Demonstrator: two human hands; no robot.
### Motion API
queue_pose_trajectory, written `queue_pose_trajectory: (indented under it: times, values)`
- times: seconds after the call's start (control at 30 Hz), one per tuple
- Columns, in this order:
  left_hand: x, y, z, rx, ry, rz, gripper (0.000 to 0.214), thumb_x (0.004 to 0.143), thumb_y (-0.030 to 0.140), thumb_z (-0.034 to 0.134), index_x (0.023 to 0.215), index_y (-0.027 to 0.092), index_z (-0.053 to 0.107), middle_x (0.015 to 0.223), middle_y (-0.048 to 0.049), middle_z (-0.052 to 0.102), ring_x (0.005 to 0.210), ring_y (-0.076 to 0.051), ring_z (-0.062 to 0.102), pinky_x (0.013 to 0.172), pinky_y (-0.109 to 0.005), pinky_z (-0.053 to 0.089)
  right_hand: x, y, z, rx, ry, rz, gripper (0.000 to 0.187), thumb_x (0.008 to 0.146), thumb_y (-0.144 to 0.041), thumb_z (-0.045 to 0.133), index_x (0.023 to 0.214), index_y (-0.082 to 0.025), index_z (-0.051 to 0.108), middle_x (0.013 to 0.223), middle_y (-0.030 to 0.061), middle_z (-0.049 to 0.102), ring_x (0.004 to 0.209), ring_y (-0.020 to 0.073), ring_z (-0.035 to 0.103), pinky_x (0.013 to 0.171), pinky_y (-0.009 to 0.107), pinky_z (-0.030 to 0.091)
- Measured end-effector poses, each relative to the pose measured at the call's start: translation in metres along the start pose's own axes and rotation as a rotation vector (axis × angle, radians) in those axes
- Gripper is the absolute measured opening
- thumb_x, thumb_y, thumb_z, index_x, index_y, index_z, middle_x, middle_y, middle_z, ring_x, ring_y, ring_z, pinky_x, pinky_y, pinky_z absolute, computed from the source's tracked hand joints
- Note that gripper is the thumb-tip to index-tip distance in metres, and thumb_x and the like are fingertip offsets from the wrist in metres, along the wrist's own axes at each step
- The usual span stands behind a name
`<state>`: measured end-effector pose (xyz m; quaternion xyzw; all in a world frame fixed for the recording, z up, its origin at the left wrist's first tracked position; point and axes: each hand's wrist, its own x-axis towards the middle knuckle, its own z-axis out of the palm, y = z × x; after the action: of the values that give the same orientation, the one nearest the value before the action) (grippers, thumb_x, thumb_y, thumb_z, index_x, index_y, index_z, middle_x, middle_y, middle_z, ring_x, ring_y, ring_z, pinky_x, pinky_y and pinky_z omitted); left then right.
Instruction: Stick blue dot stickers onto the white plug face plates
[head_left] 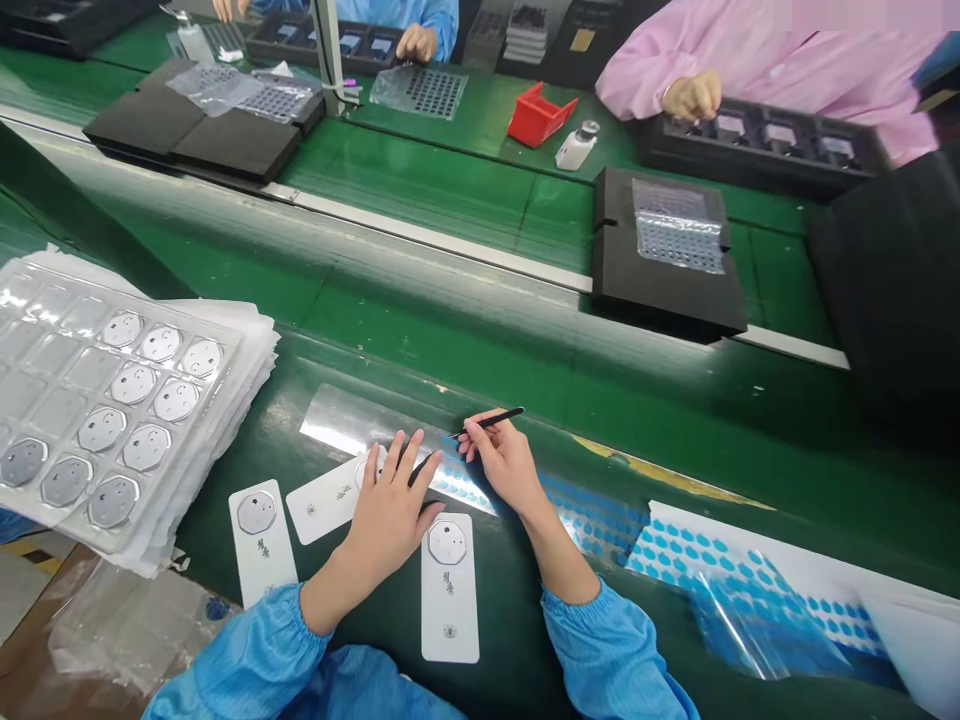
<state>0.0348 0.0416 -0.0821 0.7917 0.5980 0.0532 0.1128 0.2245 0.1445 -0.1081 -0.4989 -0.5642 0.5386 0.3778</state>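
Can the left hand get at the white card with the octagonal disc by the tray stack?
Probably yes: the left hand rests on a neighbouring card, and the white card lies uncovered just beside it on the belt, nothing between.

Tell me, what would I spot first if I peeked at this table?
Probably the two bare hands in the middle: the left hand rests on a white rectangular card, while the right hand holds thin black tweezers over a strip of small blue round stickers. At the left sits a stack of clear plastic trays holding silvery eight-sided discs. Far back, a small red plastic bin stands out on the green bench.
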Motion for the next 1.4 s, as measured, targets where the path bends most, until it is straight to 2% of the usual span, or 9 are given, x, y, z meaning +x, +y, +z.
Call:
queue_pose_trajectory:
  times: [0.77,0.93,1.03,1.1,1.2,1.3,1.4]
  values:
    - [0.0,0.002,-0.002,0.004,-0.021,-0.018,0.061,0.103,0.049,0.043,0.161,0.03,0.033,0.173,-0.0042,0.016,0.161,-0.033,0.018,0.127,-0.062,0.031,0.002,0.0,-0.002,0.075,-0.004,0.038,0.045,0.091,-0.061,0.072,0.094,-0.017,0.064,0.076,0.0071,0.071,0.058,0.016,0.064,0.054,0.028,0.053]
    - [0.003,-0.001,0.001,0.021,-0.015,-0.02,0.07,0.104,0.053,0.036,0.165,0.021,0.021,0.173,-0.0041,0.016,0.161,-0.03,0.016,0.128,-0.06,0.029,0.003,-0.005,0.0,0.153,0.009,0.037,0.047,0.087,-0.062,0.075,0.089,-0.017,0.064,0.074,0.0087,0.072,0.056,0.0176,0.065,0.048,0.027,0.051]
    - [0.0,0.002,-0.004,0.03,0.021,-0.007,0.067,0.105,0.052,0.035,0.163,0.02,0.026,0.172,-0.0053,0.018,0.161,-0.032,0.015,0.128,-0.062,0.026,0.0,-0.017,-0.001,0.198,0.043,0.009,0.047,0.085,-0.063,0.077,0.088,-0.018,0.063,0.072,0.0082,0.072,0.056,0.0186,0.066,0.047,0.027,0.05]
    - [-0.01,0.011,-0.007,0.012,0.094,-0.018,0.061,0.105,0.048,0.037,0.161,0.022,0.033,0.171,-0.0072,0.021,0.159,-0.033,0.018,0.126,-0.061,0.027,-0.007,-0.029,-0.004,0.216,0.078,-0.02,0.045,0.085,-0.061,0.078,0.087,-0.019,0.063,0.072,0.0077,0.072,0.058,0.0193,0.067,0.048,0.028,0.051]
    - [-0.04,0.033,-0.002,-0.051,0.163,-0.04,0.054,0.105,0.043,0.043,0.155,0.024,0.044,0.161,-0.0106,0.042,0.145,-0.031,0.04,0.113,-0.05,0.041,-0.029,-0.045,-0.011,0.211,0.122,-0.063,0.039,0.087,-0.056,0.079,0.088,-0.019,0.065,0.073,0.0068,0.072,0.057,0.0184,0.066,0.049,0.028,0.052]
    - [-0.072,0.05,0.009,-0.026,0.087,-0.07,0.06,0.102,0.051,0.048,0.154,0.021,0.046,0.152,-0.0132,0.051,0.128,-0.032,0.05,0.099,-0.048,0.045,-0.06,-0.048,-0.015,0.204,0.109,-0.039,0.034,0.09,-0.05,0.078,0.088,-0.018,0.068,0.07,0.006,0.071,0.055,0.0165,0.064,0.049,0.027,0.052]
    - [-0.092,0.05,0.014,0.043,-0.005,-0.044,0.067,0.1,0.054,0.051,0.157,0.018,0.041,0.161,-0.0092,0.043,0.132,-0.032,0.045,0.101,-0.05,0.042,-0.091,-0.036,-0.014,0.246,0.037,0.053,0.034,0.09,-0.049,0.078,0.088,-0.017,0.069,0.069,0.0067,0.071,0.055,0.0168,0.065,0.048,0.026,0.052]
